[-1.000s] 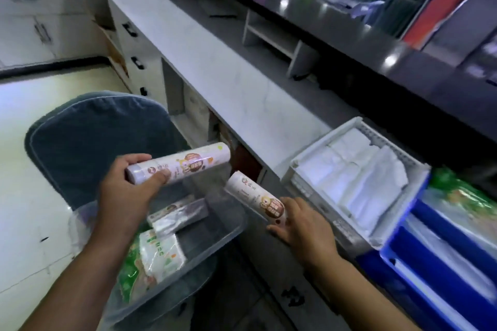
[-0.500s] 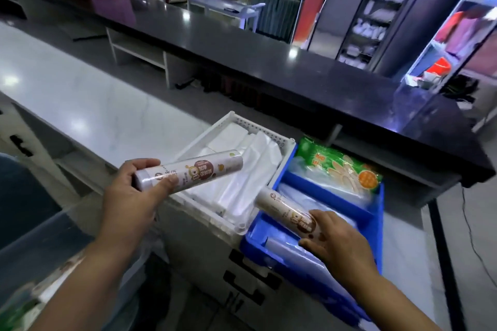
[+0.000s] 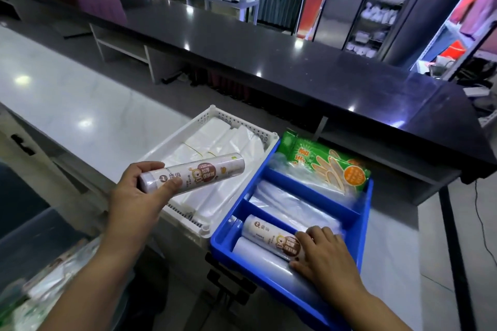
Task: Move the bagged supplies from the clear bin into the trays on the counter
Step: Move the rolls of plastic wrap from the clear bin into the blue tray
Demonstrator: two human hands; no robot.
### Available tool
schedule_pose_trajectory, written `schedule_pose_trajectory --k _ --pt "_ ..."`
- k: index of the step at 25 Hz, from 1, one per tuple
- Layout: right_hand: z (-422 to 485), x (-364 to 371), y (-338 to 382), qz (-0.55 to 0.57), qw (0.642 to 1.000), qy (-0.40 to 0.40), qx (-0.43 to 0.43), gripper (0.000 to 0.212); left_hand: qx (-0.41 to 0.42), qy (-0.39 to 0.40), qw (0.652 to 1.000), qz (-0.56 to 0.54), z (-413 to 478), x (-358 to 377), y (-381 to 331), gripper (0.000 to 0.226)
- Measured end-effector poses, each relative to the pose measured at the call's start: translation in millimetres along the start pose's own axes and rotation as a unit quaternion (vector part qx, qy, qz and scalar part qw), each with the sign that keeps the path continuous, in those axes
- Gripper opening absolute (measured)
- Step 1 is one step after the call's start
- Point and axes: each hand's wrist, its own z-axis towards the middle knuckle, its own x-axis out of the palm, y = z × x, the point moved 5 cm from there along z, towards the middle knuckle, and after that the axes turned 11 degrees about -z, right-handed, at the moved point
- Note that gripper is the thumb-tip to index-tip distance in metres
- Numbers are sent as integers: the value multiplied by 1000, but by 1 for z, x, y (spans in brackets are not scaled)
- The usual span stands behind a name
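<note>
On my feed the left hand (image 3: 134, 196) grips a roll (image 3: 199, 172) by its left end, thumb across the front, holding it in the air over the near part of the white tray (image 3: 242, 122) of folded white bags (image 3: 209, 137). The right hand (image 3: 322, 255) is curled over the right end of a second roll (image 3: 269, 236), which lies in the nearest compartment of the blue tray (image 3: 366, 217). A green packet (image 3: 322, 166) sits in the far compartment. Both trays stand side by side on the counter (image 3: 80, 115). The clear bin (image 3: 40, 228) is near left.
</note>
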Motion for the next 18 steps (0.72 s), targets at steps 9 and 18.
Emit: schedule_pose_trajectory --k 9,18 --pt "17 -18 37 87 992 -38 -81 38 -2 34 999 -9 17 -2 -6 29" --pt "53 -35 87 65 986 -3 -153 33 1 77 997 14 42 -17 -4 28"
